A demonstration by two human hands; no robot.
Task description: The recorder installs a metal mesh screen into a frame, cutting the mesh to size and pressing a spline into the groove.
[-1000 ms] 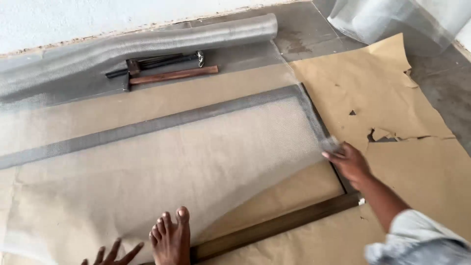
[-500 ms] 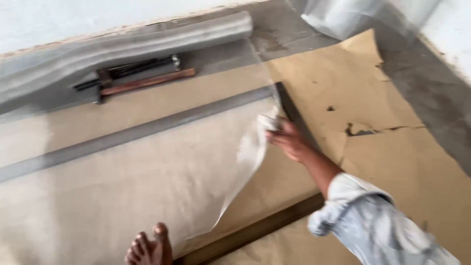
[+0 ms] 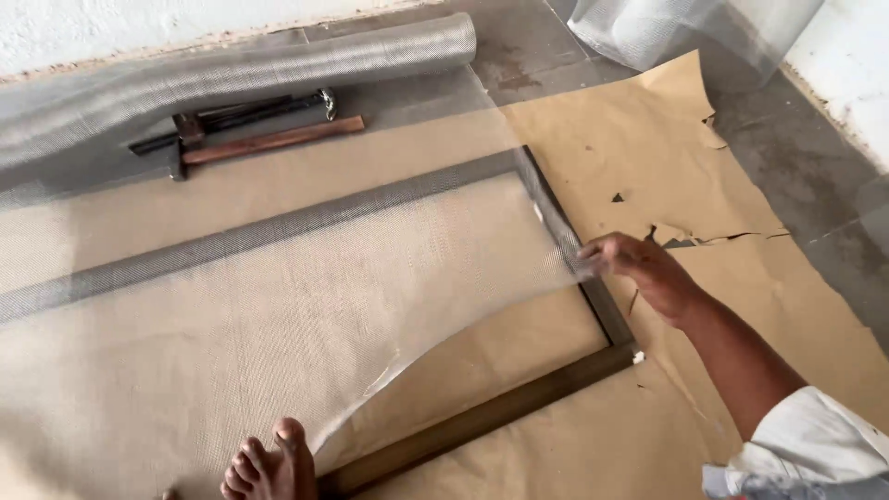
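Note:
My right hand (image 3: 644, 271) pinches the loose right edge of a sheet of fine grey mesh (image 3: 278, 278), holding it lifted over the right rail of a dark wooden frame (image 3: 482, 417). The mesh lies over most of the frame, and its near right corner curls up off the brown paper (image 3: 648, 157) below. My bare foot (image 3: 269, 463) rests on the mesh at the frame's near rail. My left hand is not in view.
A roll of the same mesh (image 3: 241, 65) lies along the far wall. Beside it lie a hammer with a wooden handle (image 3: 259, 143) and a dark metal tool (image 3: 241, 116). Torn brown paper covers the concrete floor (image 3: 815, 176); more mesh (image 3: 685, 28) sits at the top right.
My right hand swung left with the mesh edge half a second ago, then came back right to the frame's right rail, still holding the edge. My left hand's fingers have left the view.

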